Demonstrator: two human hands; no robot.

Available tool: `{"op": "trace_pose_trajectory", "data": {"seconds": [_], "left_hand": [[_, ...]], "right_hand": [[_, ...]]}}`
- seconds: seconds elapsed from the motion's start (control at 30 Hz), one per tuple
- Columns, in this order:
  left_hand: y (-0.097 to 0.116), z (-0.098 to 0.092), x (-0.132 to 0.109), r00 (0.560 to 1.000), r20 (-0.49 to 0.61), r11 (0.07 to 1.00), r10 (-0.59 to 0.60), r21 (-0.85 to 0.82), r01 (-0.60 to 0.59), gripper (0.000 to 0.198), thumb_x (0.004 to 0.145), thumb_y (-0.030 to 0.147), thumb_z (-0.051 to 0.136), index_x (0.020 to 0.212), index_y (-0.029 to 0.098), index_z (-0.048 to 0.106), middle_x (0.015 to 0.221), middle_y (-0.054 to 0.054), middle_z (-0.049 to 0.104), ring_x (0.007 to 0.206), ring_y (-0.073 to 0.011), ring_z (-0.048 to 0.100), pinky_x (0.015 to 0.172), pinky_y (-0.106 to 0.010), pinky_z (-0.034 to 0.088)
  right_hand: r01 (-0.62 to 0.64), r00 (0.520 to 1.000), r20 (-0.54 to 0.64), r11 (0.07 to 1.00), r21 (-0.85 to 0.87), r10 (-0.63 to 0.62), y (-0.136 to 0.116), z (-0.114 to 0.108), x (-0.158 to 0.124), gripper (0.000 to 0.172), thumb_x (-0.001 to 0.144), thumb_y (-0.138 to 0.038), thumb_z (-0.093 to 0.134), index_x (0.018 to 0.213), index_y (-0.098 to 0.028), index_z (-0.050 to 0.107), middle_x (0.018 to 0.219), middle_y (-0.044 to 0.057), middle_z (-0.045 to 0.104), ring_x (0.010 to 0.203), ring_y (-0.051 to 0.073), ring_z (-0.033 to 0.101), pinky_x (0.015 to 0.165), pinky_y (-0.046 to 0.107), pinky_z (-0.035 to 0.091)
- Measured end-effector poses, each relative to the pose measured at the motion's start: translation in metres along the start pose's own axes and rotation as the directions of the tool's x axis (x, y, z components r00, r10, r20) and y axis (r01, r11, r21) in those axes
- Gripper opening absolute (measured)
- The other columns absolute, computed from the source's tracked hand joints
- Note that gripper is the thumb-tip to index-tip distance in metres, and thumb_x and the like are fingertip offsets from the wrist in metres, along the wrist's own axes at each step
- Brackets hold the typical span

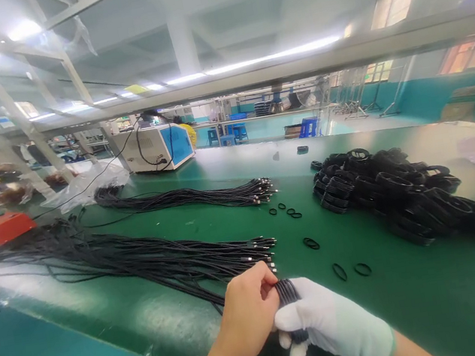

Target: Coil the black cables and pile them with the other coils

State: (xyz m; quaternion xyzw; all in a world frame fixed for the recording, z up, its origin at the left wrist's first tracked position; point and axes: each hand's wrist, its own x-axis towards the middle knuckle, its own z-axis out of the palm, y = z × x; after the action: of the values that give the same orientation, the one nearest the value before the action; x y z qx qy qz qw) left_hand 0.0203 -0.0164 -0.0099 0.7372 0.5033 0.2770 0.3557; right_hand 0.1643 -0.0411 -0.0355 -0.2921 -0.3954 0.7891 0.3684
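My right hand (325, 321), in a white glove, is wrapped round a coil of black cable (287, 292) near the table's front edge. The bare fingers of my left hand (252, 300) are bent and pressed together against the coil's upper left side. What lies between those fingertips is hidden. Just beyond my left hand, the tips of a bundle of straight black cables (173, 255) show small metal plugs. Several thin black rings lie loose past my hands, among them one ring (363, 269) at the right and a small overlapping group (311, 243).
A large pile of coiled black cables (394, 188) covers the table's right side. Another straight cable bundle (186, 198) lies farther back. Behind it stand a white and blue machine (157, 147) and a clear plastic bag (96, 180). At the left is a red box (2, 226).
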Motion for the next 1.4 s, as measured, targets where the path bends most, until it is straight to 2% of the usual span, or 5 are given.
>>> {"op": "trace_pose_trajectory", "data": {"seconds": [0.13,0.63,1.03,1.27,1.4], "left_hand": [[0.002,-0.02,0.035,0.962,0.268,0.988,0.041,-0.154,0.001,0.013,0.074,0.018,0.05,0.085,0.017,0.057,0.071,0.002,0.059,0.06,-0.0109,0.053,0.057,-0.022,0.042],[0.012,0.07,0.144,0.975,0.179,0.991,0.131,0.001,-0.133,0.006,0.063,0.015,0.062,0.06,0.02,0.061,0.065,0.003,0.051,0.064,-0.0126,0.044,0.061,-0.023,0.029],[0.003,0.018,0.037,0.95,0.301,0.74,-0.088,-0.619,0.265,0.028,0.073,0.039,0.058,0.074,0.016,0.044,0.064,0.003,0.046,0.047,-0.0044,0.035,0.046,-0.018,0.025],[-0.016,0.033,0.017,0.985,0.163,0.728,-0.064,-0.667,0.158,0.026,0.08,0.038,0.057,0.071,0.016,0.047,0.055,0.004,0.048,0.044,-0.0051,0.038,0.041,-0.016,0.025],[-0.018,0.015,0.002,0.971,0.227,0.457,0.073,-0.873,0.17,0.027,0.079,0.043,0.055,0.074,0.018,0.046,0.056,0.004,0.05,0.035,-0.0039,0.035,0.036,-0.016,0.024]], "right_hand": [[0.032,0.999,0.009,0.996,0.083,-0.033,-0.011,0.0,-0.007,0.027,0.061,-0.017,0.065,0.085,-0.005,0.061,0.065,0.006,0.058,0.047,0.009,0.053,0.037,0.018,0.048],[0.129,0.99,0.025,0.959,0.254,-0.14,-0.023,-0.024,-0.016,0.042,0.065,-0.015,0.065,0.105,-0.01,0.053,0.085,0.008,0.061,0.075,0.023,0.066,0.048,0.022,0.052],[0.292,0.73,-0.596,0.941,-0.168,-0.333,-0.024,-0.016,0.008,0.052,0.058,-0.029,0.069,0.101,-0.013,0.045,0.079,0.003,0.057,0.049,0.009,0.05,0.033,0.022,0.041],[0.298,0.924,-0.328,0.91,0.289,-0.199,-0.007,-0.007,0.0,0.042,0.063,-0.032,0.07,0.096,-0.017,0.049,0.06,-0.005,0.051,0.044,0.005,0.041,0.034,0.015,0.025],[0.171,0.977,0.058,0.923,0.344,-0.203,-0.01,-0.007,-0.014,0.044,0.054,-0.027,0.077,0.091,-0.016,0.056,0.065,-0.002,0.053,0.049,0.004,0.043,0.042,0.015,0.028]]}}
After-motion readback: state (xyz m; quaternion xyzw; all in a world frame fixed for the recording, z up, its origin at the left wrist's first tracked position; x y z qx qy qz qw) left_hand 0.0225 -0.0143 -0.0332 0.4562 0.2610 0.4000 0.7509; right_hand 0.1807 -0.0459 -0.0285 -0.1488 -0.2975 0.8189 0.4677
